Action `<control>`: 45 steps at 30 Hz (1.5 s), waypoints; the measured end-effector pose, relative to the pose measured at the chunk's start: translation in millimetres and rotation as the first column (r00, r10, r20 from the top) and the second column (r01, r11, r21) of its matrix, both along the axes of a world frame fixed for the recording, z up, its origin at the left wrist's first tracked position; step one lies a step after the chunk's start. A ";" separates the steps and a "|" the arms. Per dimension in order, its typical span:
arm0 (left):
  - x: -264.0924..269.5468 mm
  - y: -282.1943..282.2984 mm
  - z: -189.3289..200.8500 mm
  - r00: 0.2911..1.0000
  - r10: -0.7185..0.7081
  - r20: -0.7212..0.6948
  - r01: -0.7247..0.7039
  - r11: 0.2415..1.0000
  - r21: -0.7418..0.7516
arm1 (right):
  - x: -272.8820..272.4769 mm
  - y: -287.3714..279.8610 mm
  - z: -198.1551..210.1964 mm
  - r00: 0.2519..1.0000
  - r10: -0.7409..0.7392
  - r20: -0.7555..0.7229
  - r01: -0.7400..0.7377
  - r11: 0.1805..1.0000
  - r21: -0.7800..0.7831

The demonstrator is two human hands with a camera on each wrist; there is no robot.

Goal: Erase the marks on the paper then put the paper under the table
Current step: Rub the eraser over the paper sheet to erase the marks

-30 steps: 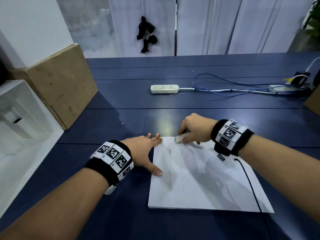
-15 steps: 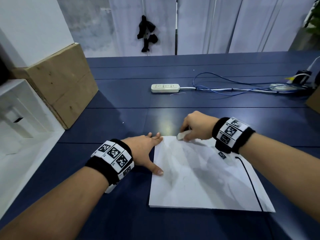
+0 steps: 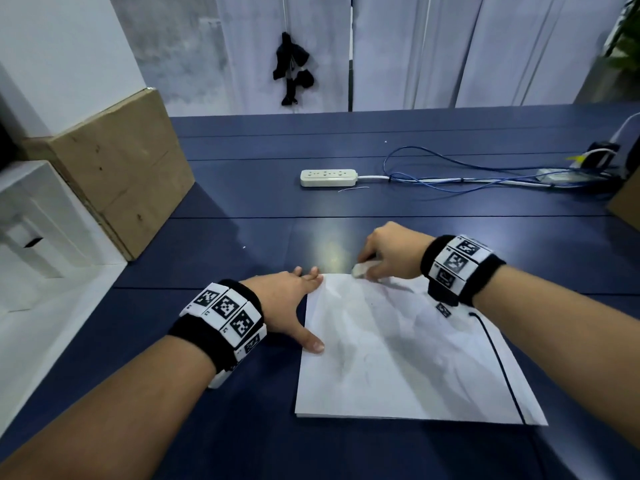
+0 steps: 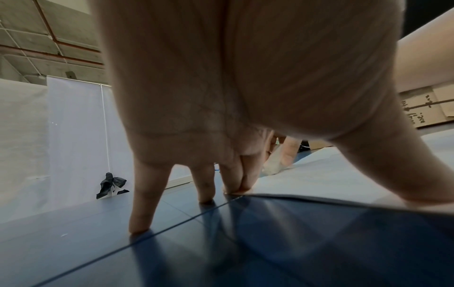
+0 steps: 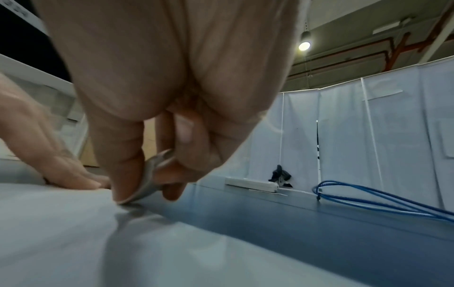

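Observation:
A creased white paper (image 3: 398, 355) lies flat on the dark blue table (image 3: 242, 209) in front of me. My left hand (image 3: 294, 299) is spread flat, its fingers (image 4: 236, 182) pressing the paper's far left corner and its thumb on the left edge. My right hand (image 3: 388, 254) pinches a small white eraser (image 3: 360, 270) between thumb and fingers. The eraser (image 5: 150, 180) touches the paper (image 5: 73, 233) at its far edge. In the left wrist view the eraser (image 4: 272, 165) shows behind my left fingers. Only faint grey smudges show on the sheet.
A white power strip (image 3: 328, 177) and blue cables (image 3: 467, 174) lie farther back on the table. A cardboard box (image 3: 117, 168) stands at the left edge, next to white shelving (image 3: 31, 230). Another box corner (image 3: 627, 206) is at the right. A black wire (image 3: 498, 362) runs across the paper.
My right hand with the eraser has slid from the paper's upper middle away from me to its far edge. My left hand has stayed put on the corner.

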State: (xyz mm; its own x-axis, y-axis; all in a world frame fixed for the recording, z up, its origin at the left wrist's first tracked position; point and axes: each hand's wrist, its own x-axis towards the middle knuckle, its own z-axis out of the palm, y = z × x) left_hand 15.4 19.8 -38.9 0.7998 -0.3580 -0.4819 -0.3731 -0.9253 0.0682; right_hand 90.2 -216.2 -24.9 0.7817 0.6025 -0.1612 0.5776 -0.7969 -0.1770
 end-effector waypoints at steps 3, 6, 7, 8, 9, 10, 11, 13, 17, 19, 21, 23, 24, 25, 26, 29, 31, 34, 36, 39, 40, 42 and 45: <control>0.2 -0.5 0.3 1.000 -0.002 0.008 0.002 1.000 -0.001 | -24.7 -7.8 2.2 0.994 0.091 -0.055 -0.089 0.995 0.035; -0.6 -1.2 1.9 1.000 -0.003 0.005 0.003 1.000 0.001 | -55.2 -12.5 6.4 0.953 0.179 -0.246 -0.189 0.982 -0.014; -1.0 -1.2 2.5 1.000 -0.003 0.003 0.003 1.000 0.003 | -54.2 -12.1 5.9 0.952 0.170 -0.256 -0.181 0.983 -0.018; -1.1 -1.6 2.8 1.000 -0.002 0.002 0.002 1.000 0.002 | -48.9 -10.3 6.2 0.960 0.152 -0.236 -0.160 0.987 -0.014; -1.2 -2.1 2.7 1.000 -0.003 0.004 0.003 1.000 0.002 | -41.0 -7.4 6.4 0.973 0.125 -0.192 -0.128 0.992 -0.003; -0.9 -2.0 2.9 1.000 -0.003 0.006 0.003 1.000 0.001 | -29.6 -4.2 5.4 0.987 0.090 -0.132 -0.090 0.996 0.007; -0.8 -2.0 2.8 1.000 -0.003 0.004 0.003 1.000 0.004 | -19.9 -1.6 5.3 0.995 0.057 -0.079 -0.056 0.998 0.012; -0.1 -2.0 2.6 1.000 -0.001 -0.002 0.001 1.000 0.009 | -6.5 0.3 2.3 1.000 -0.012 -0.029 0.013 1.000 0.013; -0.2 -1.6 1.9 1.000 0.002 -0.002 -0.002 1.000 -0.010 | -28.7 -5.6 -1.8 0.993 0.106 -0.042 -0.104 0.993 0.047; -0.3 -1.0 2.0 1.000 0.002 -0.005 -0.002 1.000 -0.008 | -49.9 -5.9 4.6 0.961 0.204 -0.185 -0.204 0.979 0.022; 0.4 -1.0 1.4 1.000 0.002 -0.008 -0.002 1.000 -0.006 | -52.8 -3.3 7.2 0.950 0.213 -0.229 -0.225 0.974 -0.027; 0.5 -1.4 1.1 1.000 -0.002 -0.003 0.002 1.000 -0.009 | -34.7 0.5 5.2 0.979 0.134 -0.154 -0.141 0.990 -0.031; 0.0 -1.4 1.5 1.000 -0.003 -0.001 0.003 1.000 -0.010 | -23.3 2.5 4.5 0.990 0.097 -0.099 -0.101 0.994 -0.031; -0.4 -1.5 1.9 1.000 -0.003 0.000 0.003 1.000 -0.009 | -12.9 3.3 3.7 0.996 0.063 -0.055 -0.065 0.997 -0.031; -0.6 -1.5 2.2 1.000 -0.004 0.000 0.004 1.000 -0.007 | -5.4 3.0 3.5 0.999 0.029 -0.027 -0.030 0.999 -0.029; -0.4 -1.5 2.0 1.000 -0.002 -0.005 0.002 1.000 -0.004 | -7.9 -5.1 0.8 0.999 0.038 -0.009 -0.038 0.999 -0.006; 0.4 -0.8 1.3 1.000 0.002 -0.005 -0.002 1.000 -0.004 | -28.2 -10.7 4.1 0.987 0.127 -0.100 -0.127 0.992 0.006; 0.5 -0.6 1.2 1.000 0.006 -0.009 -0.006 1.000 0.003 | -50.4 -12.7 6.9 0.943 0.208 -0.259 -0.223 0.974 -0.030; 0.2 -1.4 1.6 1.000 0.004 -0.008 -0.004 1.000 0.005 | -38.5 -9.0 5.5 0.966 0.187 -0.178 -0.198 0.979 -0.050; -0.5 -1.6 2.7 1.000 0.009 -0.010 -0.009 1.000 0.009 | -10.0 -1.3 6.3 0.998 0.054 -0.031 -0.055 0.998 -0.035; -0.7 -1.6 3.1 1.000 0.008 -0.013 -0.008 1.000 0.012 | -4.7 -0.7 6.7 1.000 0.025 -0.016 -0.026 0.999 -0.031; -1.1 -2.0 4.5 1.000 0.006 -0.015 -0.006 1.000 0.016 | -8.5 -3.8 2.1 0.999 0.051 -0.010 -0.051 0.999 -0.011; -2.0 -2.0 4.9 1.000 0.010 -0.011 -0.009 1.000 0.013 | -40.5 -13.0 1.7 0.979 0.168 -0.116 -0.167 0.986 0.013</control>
